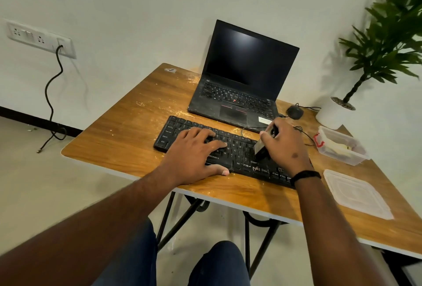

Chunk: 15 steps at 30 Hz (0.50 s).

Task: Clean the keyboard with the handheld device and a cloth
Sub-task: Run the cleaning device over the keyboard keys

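So left hand (196, 148) lies flat on the keyboard (230, 148), right hand (285, 146) grips the device (261, 150) against the keys.

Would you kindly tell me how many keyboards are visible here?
2: the external keyboard at the table's front under both hands, and the laptop's built-in keyboard behind it. None seem hidden.

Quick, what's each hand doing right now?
Left hand: open, fingers flat on the keyboard.
Right hand: gripping the handheld device against the keys.
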### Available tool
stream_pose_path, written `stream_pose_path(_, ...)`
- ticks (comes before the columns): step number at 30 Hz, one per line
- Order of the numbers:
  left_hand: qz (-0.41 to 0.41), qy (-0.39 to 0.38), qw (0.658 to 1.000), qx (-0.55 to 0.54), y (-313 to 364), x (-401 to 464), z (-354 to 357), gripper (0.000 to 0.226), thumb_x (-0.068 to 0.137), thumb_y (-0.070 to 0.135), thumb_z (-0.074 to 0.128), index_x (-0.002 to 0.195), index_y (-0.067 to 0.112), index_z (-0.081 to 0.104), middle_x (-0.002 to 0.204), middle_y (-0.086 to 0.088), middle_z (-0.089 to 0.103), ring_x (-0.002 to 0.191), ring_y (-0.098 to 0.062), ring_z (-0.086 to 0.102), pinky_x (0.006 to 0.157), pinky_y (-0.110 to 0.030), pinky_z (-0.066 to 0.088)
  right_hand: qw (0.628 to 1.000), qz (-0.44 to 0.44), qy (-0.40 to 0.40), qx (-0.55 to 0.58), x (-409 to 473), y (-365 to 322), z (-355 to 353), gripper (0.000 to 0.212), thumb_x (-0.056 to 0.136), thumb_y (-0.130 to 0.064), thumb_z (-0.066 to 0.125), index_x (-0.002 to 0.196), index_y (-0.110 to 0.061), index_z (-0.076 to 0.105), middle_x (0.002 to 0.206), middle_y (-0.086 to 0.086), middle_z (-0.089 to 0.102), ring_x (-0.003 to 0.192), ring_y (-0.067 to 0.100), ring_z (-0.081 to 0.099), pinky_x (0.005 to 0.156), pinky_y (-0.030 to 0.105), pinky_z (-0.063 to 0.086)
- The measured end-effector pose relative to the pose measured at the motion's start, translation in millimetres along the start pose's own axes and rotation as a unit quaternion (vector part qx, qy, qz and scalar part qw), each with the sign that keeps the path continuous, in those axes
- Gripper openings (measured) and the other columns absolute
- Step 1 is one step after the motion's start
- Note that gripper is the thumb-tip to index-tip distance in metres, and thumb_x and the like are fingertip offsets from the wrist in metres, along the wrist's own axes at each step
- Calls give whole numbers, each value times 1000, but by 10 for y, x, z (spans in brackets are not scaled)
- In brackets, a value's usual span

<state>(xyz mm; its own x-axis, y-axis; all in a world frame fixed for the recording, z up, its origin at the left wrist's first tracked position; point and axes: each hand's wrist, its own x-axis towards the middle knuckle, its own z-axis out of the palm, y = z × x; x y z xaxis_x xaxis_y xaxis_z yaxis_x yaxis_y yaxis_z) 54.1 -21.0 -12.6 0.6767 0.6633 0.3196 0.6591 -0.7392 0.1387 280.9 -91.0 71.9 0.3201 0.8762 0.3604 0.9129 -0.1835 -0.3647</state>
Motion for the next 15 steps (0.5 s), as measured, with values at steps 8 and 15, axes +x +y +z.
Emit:
stream_pose_path(8,1,0,1000,-1,0,-2,0,84,81,93,27,150,45,38,152,4,38,139,-20,32,117,-45,25,990,28,18,-139,-80,-144,-80,16,96,-35,51,99,-20,50,84,0,60,75,20,54,57,28,38)
stream_pose_path(15,1,0,1000,-1,3,-2,-16,87,79,93,23,149,44,39,151,3,39,139,-21,33,116,-46,26,999,-34,-10,5,-195,-465,151,13,98,-32,53,91,-22,47,74,-4,56,66,13,57,55,26,50)
